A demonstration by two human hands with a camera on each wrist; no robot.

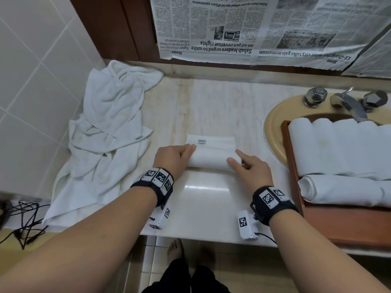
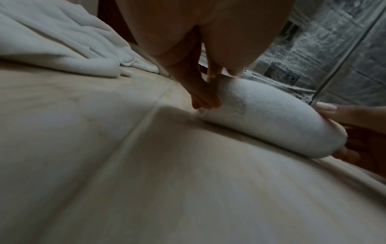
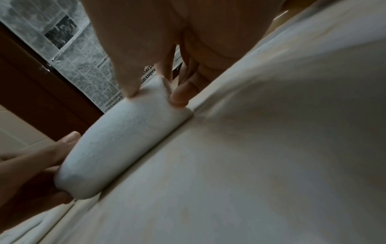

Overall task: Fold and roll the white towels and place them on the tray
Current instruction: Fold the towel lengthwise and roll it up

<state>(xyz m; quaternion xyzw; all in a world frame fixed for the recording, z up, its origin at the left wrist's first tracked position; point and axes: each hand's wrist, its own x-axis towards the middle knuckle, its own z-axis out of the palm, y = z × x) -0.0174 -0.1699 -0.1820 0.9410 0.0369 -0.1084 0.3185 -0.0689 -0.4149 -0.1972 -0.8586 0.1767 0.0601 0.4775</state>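
A small white towel (image 1: 213, 157) lies half rolled on the marble counter, its flat tail with a grey label pointing away from me. My left hand (image 1: 179, 157) grips the roll's left end (image 2: 211, 92), thumb on top and fingers curled at the end. At the other end of the roll (image 3: 165, 92), my right hand (image 1: 243, 163) pinches it between thumb and fingers. On the right, a wooden tray (image 1: 294, 166) holds several rolled white towels (image 1: 338, 149), one lying crosswise in front.
A heap of unfolded white towels (image 1: 105, 132) covers the counter's left side. A beige sink (image 1: 273, 127) with chrome taps (image 1: 347, 100) lies under the tray. Newspaper (image 1: 254, 28) hangs on the back wall. Black cables (image 1: 23, 220) trail at the left edge.
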